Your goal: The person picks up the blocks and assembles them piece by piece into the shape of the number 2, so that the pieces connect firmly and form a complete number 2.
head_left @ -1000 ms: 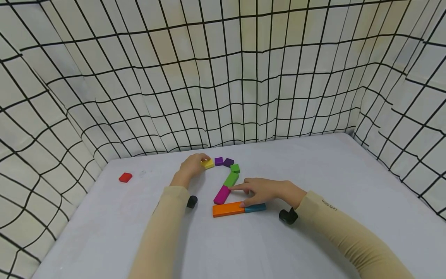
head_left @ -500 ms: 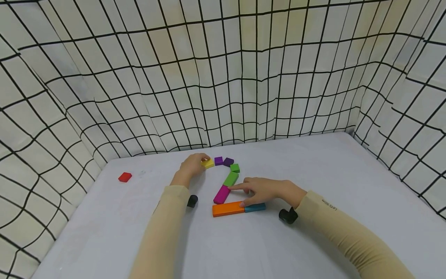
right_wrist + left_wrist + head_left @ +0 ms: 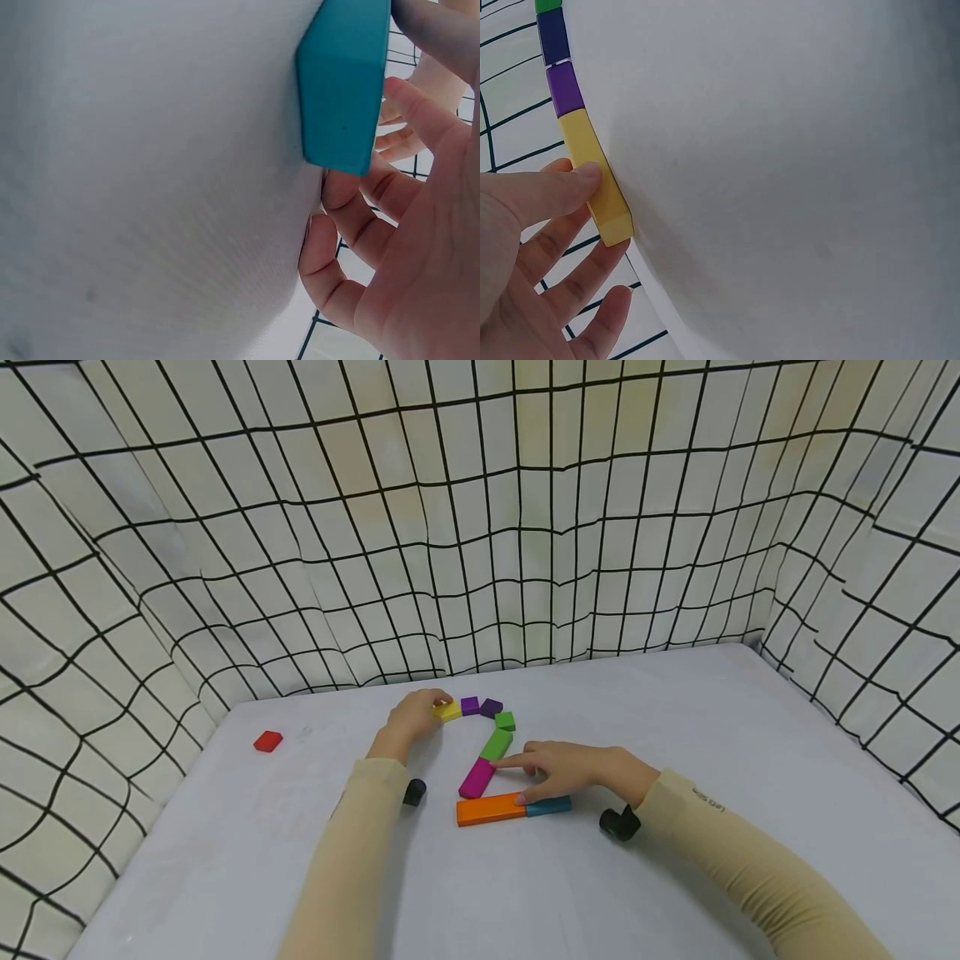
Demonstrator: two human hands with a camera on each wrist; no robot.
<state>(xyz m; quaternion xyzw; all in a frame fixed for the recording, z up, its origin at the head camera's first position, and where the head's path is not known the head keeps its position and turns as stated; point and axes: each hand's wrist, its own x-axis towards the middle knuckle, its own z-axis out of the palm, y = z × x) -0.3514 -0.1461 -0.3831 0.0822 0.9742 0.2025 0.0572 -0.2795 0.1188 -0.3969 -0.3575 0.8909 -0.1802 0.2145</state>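
Observation:
My left hand (image 3: 412, 717) pinches a yellow block (image 3: 609, 199), its thumb on the near face and its fingers behind. The block's far end meets a purple cube (image 3: 470, 706). From there a dark purple cube (image 3: 492, 708), a green cube (image 3: 506, 722), a longer green block (image 3: 497, 745) and a magenta block (image 3: 475, 782) curve round and down. Below them an orange block (image 3: 487, 811) lies end to end with a teal-blue block (image 3: 341, 90). The index finger of my right hand (image 3: 566, 770) touches the magenta block, while its thumb rests on the orange one.
A red block (image 3: 267, 741) lies apart at the far left of the white table (image 3: 675, 718). Black netting (image 3: 480, 552) stands along the back and both sides. Black wrist cameras hang under both sleeves, the right camera (image 3: 619, 824) close over the tabletop.

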